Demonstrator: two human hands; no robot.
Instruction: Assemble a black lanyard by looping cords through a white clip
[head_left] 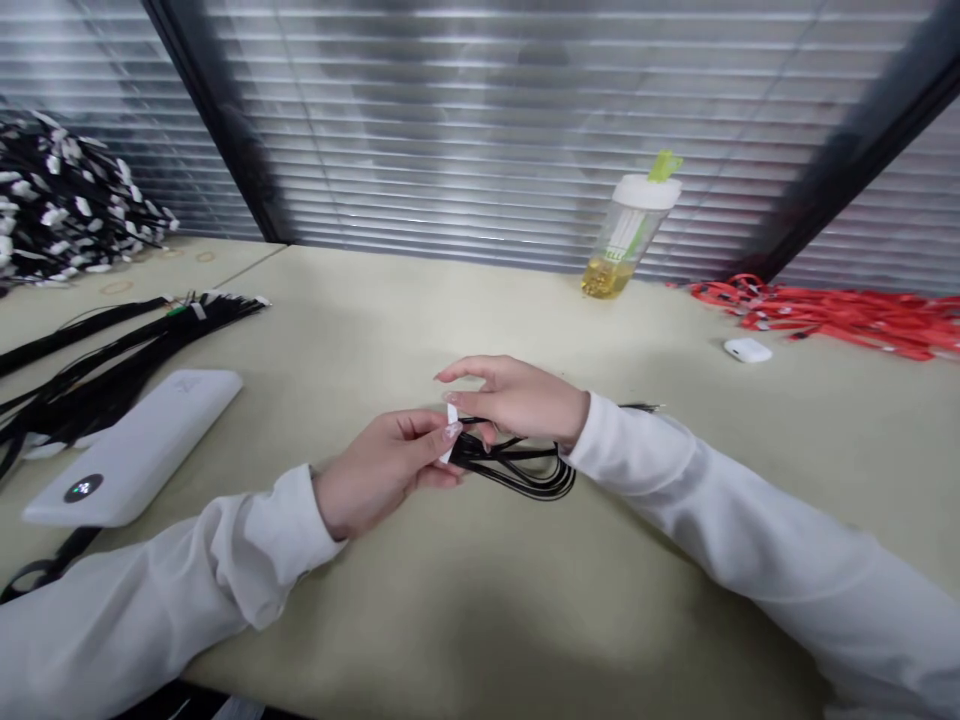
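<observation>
A coiled bundle of black cable (536,488) is held at its left end by my left hand (386,465), with thumb and fingers closed on it. A narrow white strip (451,413) stands up at that same spot, beside my left thumb. My right hand (525,400) is over the bundle, its index finger stretched out and apart from the thumb. The right thumb tip is at the top of the white strip; whether it presses on it I cannot tell. The lower right fingers curl near a cable strand and are partly hidden. Thin cable ends (643,407) show beyond my right sleeve.
At left lie a white power bank (142,450), black cables (135,350) and a heap of black cables with white ends (67,205). A bottle of yellow liquid (626,240) leans near the blinds. Red cables (847,315) and a small white case (748,350) lie right.
</observation>
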